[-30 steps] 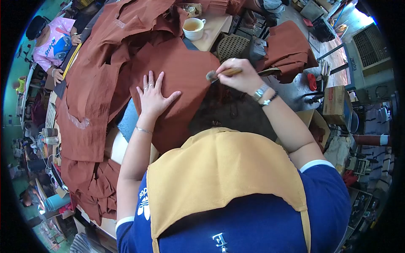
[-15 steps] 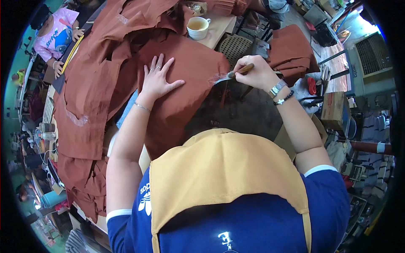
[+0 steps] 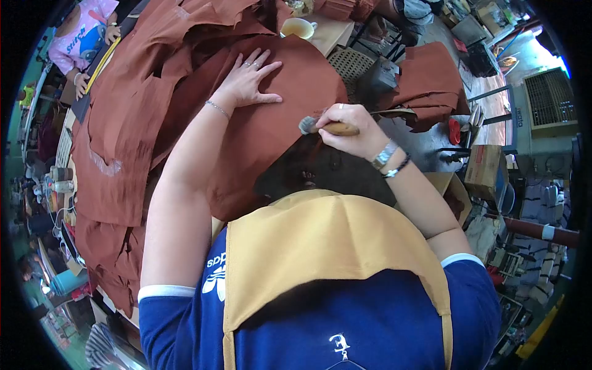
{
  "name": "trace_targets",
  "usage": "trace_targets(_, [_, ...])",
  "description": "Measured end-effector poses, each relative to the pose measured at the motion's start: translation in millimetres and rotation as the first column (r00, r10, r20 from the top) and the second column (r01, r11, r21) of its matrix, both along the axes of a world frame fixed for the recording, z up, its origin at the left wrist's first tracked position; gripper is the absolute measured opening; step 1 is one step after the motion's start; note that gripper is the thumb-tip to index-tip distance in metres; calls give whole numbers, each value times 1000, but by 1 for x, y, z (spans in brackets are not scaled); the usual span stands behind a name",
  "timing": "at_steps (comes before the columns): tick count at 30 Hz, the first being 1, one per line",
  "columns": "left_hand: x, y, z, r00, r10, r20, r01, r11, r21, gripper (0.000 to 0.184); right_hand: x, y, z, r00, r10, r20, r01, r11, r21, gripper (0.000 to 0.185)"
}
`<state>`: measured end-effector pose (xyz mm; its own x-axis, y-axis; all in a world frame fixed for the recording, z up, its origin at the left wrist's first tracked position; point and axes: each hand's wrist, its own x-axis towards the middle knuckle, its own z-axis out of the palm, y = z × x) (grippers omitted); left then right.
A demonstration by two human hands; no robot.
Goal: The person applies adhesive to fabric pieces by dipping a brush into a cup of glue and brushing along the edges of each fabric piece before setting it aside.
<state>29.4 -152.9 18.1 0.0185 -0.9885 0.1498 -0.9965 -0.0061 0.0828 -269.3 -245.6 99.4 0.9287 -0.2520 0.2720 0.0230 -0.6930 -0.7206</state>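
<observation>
My left hand point(image 3: 248, 81) lies spread and flat on a reddish-brown sheet of material point(image 3: 280, 132), which looks like fabric or leather. In my right hand point(image 3: 357, 132) is a brush point(image 3: 338, 129) with a wooden handle and pale bristles. The bristles are at the sheet's lower right edge, above a dark surface point(image 3: 327, 169); whether they touch the sheet I cannot tell. A large pile of the same brown material point(image 3: 132, 105) spreads out left of my left hand.
Beyond the sheet a pale cup point(image 3: 299, 28) stands on a light tabletop point(image 3: 330, 37). More brown pieces point(image 3: 428, 83) hang at the right, near a perforated seat point(image 3: 351, 65). A cardboard box point(image 3: 484, 168) stands at far right. Another person in a pink shirt point(image 3: 77, 40) is at upper left.
My right hand has moved left and down with the brush, whose bristles now show at the sheet's edge. My left hand has shifted up and right, still spread on the sheet.
</observation>
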Motion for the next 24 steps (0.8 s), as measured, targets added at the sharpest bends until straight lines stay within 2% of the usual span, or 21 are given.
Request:
trace_targets(1, [-2,8,0,999,10,-34,-11,999,-37,83,1,0,-9,999,26,32,-25,1000,-12,10])
trace_targets(3, [-15,32,-2,994,30,-103,-41,993,-108,73,0,-2,-6,1000,-16,-21,15,999,-45,10])
trace_targets(4, [-27,57,-3,981,42,-190,-77,981,-178,64,1,-2,-4,998,-42,-42,39,997,-61,10])
trace_targets(5, [-41,86,4,959,114,-259,-147,983,-111,62,2,-3,-4,998,-44,-51,41,997,-64,11])
trace_targets(7, [-64,146,10,934,300,-195,-295,954,55,64,4,-3,-2,995,-61,-74,56,996,-72,12])
trace_targets(11, [-68,187,2,918,379,-122,-373,925,64,70,-4,-20,16,986,-103,-128,76,978,-197,11])
trace_targets(14, [-55,173,4,928,350,-124,-346,937,59,73,1,-12,38,972,-163,-170,117,960,-254,11])
trace_targets(17, [-45,163,1,933,330,-143,-325,944,53,75,20,18,17,996,-84,-28,84,996,-29,12])
trace_targets(18, [-43,162,2,933,327,-150,-322,945,62,75,20,23,6,1000,-20,-23,19,998,-53,14])
trace_targets(19, [-40,162,2,934,322,-155,-314,947,73,75,16,25,3,999,-32,-25,28,991,-130,13])
trace_targets(21, [-36,164,-1,941,306,-145,-299,952,64,75,1,13,16,975,-137,-175,119,987,-111,12])
trace_targets(22, [-34,165,0,944,298,-143,-291,954,68,75,-6,7,21,942,-203,-267,141,962,-234,12])
trace_targets(24, [-32,165,1,949,284,-136,-277,959,65,75,-3,14,24,972,-181,-151,148,967,-207,13])
